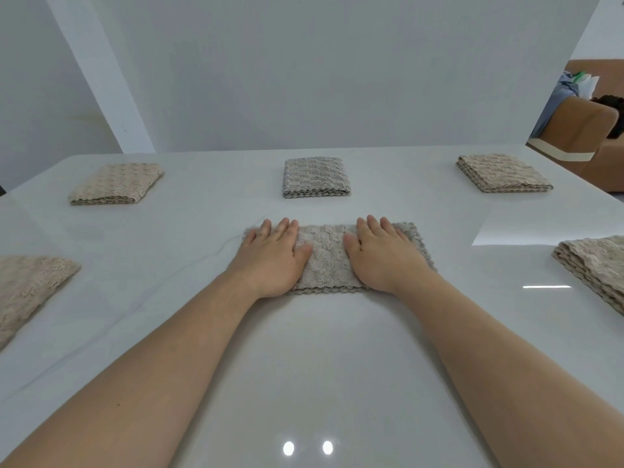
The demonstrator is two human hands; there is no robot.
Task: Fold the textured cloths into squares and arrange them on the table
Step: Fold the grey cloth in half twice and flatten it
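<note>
Two flat hands, our left hand and right hand, fingers straight, gripping nothing, press the half-folded cloth at the centre of the table, likely to set its crease; a finished grey square lies at twelve o'clock

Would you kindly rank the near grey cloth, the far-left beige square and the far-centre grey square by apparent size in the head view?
1. near grey cloth, largest, though nearest the camera.
2. far-left beige square and far-centre grey square: too alike to rank; the beige looks slightly wider, perhaps lens stretch.
</note>
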